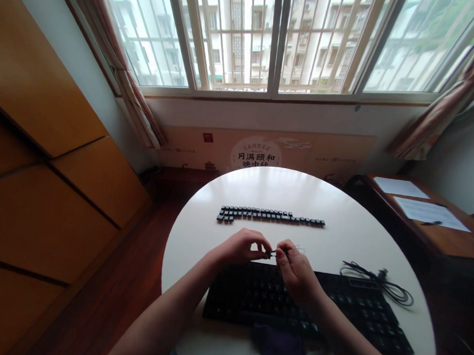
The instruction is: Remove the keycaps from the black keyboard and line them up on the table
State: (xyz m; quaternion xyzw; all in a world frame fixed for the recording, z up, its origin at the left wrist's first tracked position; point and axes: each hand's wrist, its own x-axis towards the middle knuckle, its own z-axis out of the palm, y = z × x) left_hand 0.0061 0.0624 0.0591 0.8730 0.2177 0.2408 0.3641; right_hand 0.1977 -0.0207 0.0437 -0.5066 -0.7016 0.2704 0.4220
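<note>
Head view: my left hand (245, 246) arches in from the lower left, fingers pinching a keycap (268, 254); my right hand (295, 269) angles in from the lower right, fingers closed on a small wire tool (284, 251), mid-frame above the keyboard (249, 293).

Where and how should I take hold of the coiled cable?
Pinch the cable where its strands bunch beside the plug; the outer loop is splayed and would probably lift alone. I'd come down from above and the right, fingers across the bunch: bare table lies that way, while the keyboard crowds the left and near side.
</note>
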